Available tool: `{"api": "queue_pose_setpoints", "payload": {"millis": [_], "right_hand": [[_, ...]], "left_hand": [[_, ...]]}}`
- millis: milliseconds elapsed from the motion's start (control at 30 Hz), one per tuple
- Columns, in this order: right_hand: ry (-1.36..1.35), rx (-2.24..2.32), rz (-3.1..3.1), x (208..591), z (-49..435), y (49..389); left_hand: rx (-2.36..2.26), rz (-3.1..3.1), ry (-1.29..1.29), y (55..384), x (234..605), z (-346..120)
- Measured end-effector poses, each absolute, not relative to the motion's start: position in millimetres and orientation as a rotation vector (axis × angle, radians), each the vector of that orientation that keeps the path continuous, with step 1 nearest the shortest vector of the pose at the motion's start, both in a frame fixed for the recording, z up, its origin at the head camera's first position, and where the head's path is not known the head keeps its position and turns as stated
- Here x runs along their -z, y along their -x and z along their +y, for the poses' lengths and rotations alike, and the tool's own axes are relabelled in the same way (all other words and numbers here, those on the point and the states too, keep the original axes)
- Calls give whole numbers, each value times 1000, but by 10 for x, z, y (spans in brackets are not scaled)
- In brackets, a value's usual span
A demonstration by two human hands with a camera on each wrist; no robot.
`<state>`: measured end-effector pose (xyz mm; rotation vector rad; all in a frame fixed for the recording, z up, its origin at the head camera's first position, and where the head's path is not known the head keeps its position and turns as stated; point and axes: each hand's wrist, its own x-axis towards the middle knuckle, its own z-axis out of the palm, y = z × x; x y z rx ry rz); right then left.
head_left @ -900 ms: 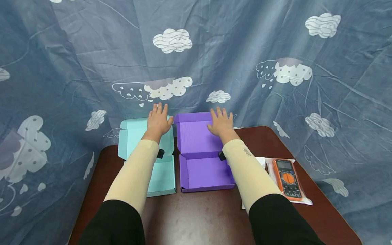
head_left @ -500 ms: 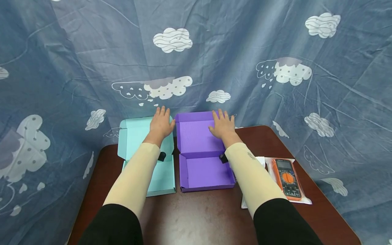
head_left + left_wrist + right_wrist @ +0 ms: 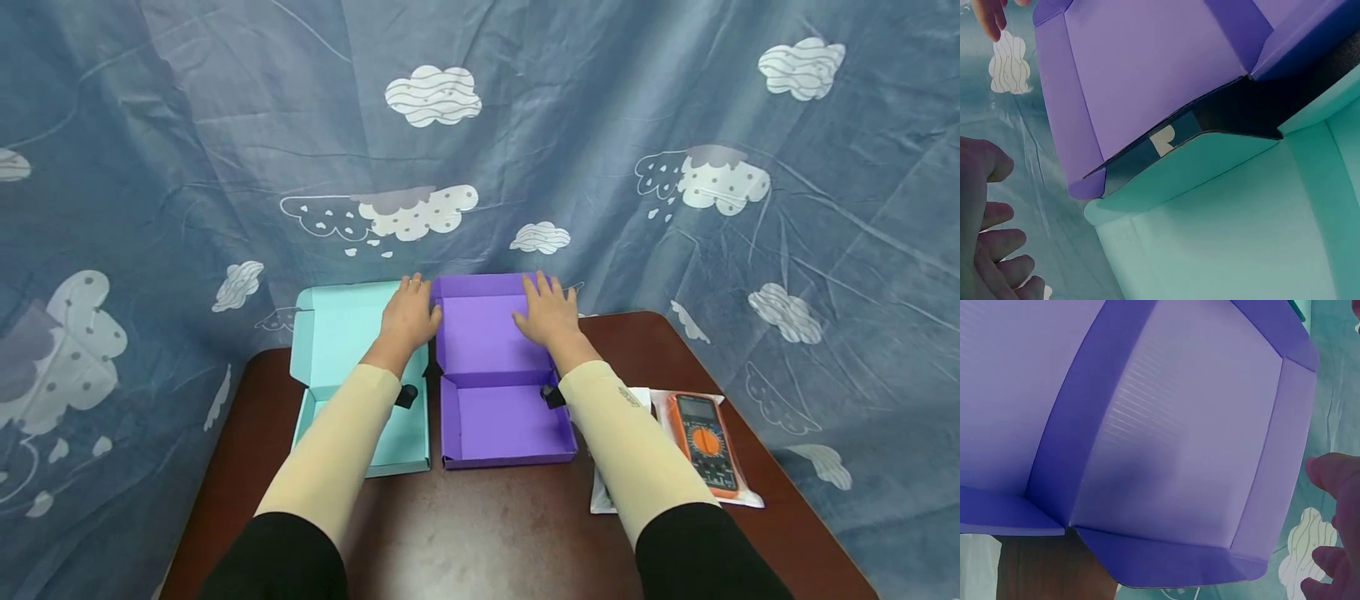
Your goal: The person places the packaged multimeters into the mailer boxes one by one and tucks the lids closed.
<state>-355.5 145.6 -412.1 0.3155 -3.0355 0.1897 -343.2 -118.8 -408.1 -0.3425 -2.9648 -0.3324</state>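
Side by side lie two cardboard boxes with their lids folded back, a teal box (image 3: pixel 405 442) and a purple box (image 3: pixel 498 425). My left hand (image 3: pixel 409 318) hovers over the right part of the teal lid (image 3: pixel 337 329), close to the purple lid's left corner. In the left wrist view its thumb and loosely bent fingers (image 3: pixel 1007 244) hold nothing. Over the right side of the purple lid (image 3: pixel 476 333) is my right hand (image 3: pixel 547 315), fingers spread. The right wrist view shows the right hand (image 3: pixel 1338 500) apart from the lid's far flap (image 3: pixel 1275 462).
An orange multimeter (image 3: pixel 705 442) in clear wrapping lies to the right on the brown table (image 3: pixel 480 533). A white packet (image 3: pixel 602 496) is partly hidden under my right forearm. A blue cloud-patterned curtain (image 3: pixel 585 100) hangs right behind the boxes.
My left hand has moved right and slightly toward me, from the teal lid's far edge to beside the purple lid. My right hand has shifted slightly right. The boxes stay put.
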Motion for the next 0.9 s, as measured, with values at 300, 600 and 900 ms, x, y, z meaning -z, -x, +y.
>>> {"api": "queue_pose_setpoints", "payload": {"millis": [300,600,900], "right_hand": [[-320,-204,-3038,4181,1472,3511],[-307,-230,-3043,4254,1562,3470],[-307,-261,-3018,4360,1603,3372]], "left_hand": [[422,-2934,331,3308,4196,-1202],[478,-2874,337,3184,4295,-1109],[615,-2764,302,3059,4390,-1058]]}}
